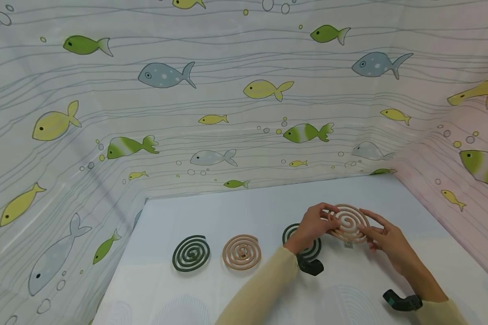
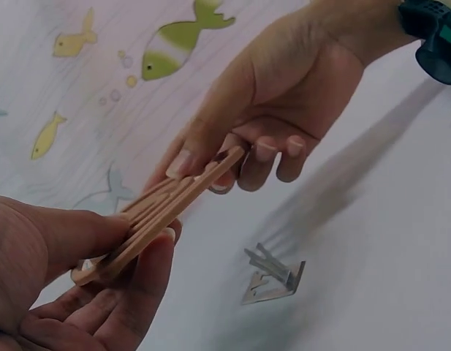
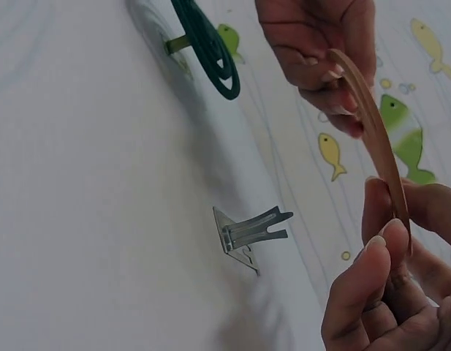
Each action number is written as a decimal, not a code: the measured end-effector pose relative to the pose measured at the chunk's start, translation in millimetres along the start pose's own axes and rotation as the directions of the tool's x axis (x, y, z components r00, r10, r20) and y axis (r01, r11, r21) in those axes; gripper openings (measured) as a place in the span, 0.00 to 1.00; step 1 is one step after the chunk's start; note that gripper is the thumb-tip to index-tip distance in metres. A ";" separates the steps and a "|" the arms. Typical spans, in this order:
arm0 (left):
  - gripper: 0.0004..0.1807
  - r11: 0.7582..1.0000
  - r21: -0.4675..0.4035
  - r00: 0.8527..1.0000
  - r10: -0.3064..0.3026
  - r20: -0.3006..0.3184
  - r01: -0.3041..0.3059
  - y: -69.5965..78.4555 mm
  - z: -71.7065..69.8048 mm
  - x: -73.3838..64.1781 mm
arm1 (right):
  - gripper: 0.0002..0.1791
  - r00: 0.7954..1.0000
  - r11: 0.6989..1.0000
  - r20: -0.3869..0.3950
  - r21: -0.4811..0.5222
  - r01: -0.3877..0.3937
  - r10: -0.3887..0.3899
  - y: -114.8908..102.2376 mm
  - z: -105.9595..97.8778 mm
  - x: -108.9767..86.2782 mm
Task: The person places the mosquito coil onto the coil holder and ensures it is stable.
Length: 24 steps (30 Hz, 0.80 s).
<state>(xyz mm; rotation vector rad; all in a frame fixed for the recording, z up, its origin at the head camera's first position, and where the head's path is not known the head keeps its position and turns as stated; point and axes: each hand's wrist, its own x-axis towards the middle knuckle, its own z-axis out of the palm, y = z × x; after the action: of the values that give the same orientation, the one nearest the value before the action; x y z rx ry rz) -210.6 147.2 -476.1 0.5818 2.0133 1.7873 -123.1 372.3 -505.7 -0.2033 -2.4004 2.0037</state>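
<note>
A tan spiral mosquito coil (image 1: 347,223) is held up off the table between both hands. My left hand (image 1: 314,225) pinches its left edge between thumb and fingers. On the opposite edge, my right hand (image 1: 388,241) grips it with thumb and fingertips. The left wrist view shows the coil (image 2: 163,208) tilted and nearly edge-on. Below it stands a small metal coil stand (image 3: 251,232) with upright forked prongs, apart from the coil. A dark green coil (image 1: 316,247), raised on a stand of its own, is partly hidden behind my left hand and wrist.
Farther left on the white table (image 1: 227,212) are another dark green coil (image 1: 191,253) and another tan coil (image 1: 241,253), side by side. A fish-patterned sheet (image 1: 211,135) rises behind the table and along its sides. Each wrist wears a black camera band (image 1: 402,301).
</note>
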 end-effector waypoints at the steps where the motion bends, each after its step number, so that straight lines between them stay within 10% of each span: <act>1: 0.15 1.000 0.014 1.000 0.000 0.004 0.000 -0.5 0.8 -1.4 | 0.36 1.000 1.000 -0.001 -0.002 -0.002 0.002 0.9 0.1 -1.2; 24: 0.14 1.000 0.030 1.000 -0.008 0.011 0.007 -15.4 21.8 -14.9 | 0.36 1.000 0.998 -0.019 -0.066 -0.005 0.004 18.7 -2.4 -19.0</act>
<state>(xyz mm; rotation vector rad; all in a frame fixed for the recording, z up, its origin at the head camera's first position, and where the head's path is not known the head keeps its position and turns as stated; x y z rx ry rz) -187.1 155.7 -493.7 0.5908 2.0358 1.7487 -102.3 375.9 -522.1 -0.2274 -2.4584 1.9167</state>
